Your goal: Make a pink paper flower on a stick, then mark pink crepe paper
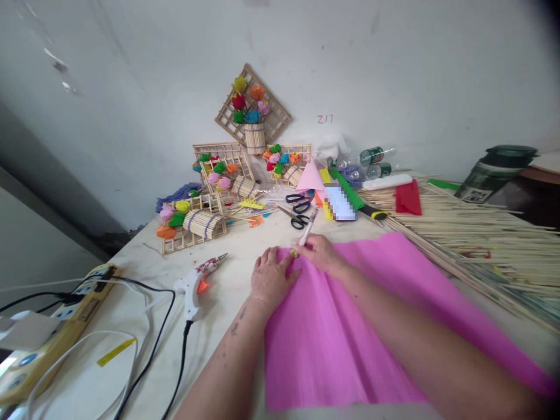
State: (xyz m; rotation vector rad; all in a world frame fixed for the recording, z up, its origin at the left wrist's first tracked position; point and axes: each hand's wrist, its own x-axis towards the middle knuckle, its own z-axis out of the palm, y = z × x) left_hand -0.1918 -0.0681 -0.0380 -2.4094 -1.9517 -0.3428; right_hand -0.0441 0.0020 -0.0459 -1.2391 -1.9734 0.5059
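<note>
A large sheet of pink crepe paper (315, 350) lies on the table in front of me. My left hand (272, 275) rests on its upper left corner, fingers stretched out. A small yellow-green piece (293, 253) sits at the paper's top edge, against my left fingertips; its exact shape is hard to make out. My right hand (319, 252) is closed around a white pen (308, 226), whose tip is hidden by the fingers close to that piece. Just beyond the pen lie black-handled scissors (299, 211).
At left are a white glue gun (192, 291) with its cord and a power strip (83, 315). Stick-frame flower baskets (203, 224) stand at the back. Bamboo sticks (472, 239), a phone (340, 203) and a dark green flask (494, 172) occupy the right.
</note>
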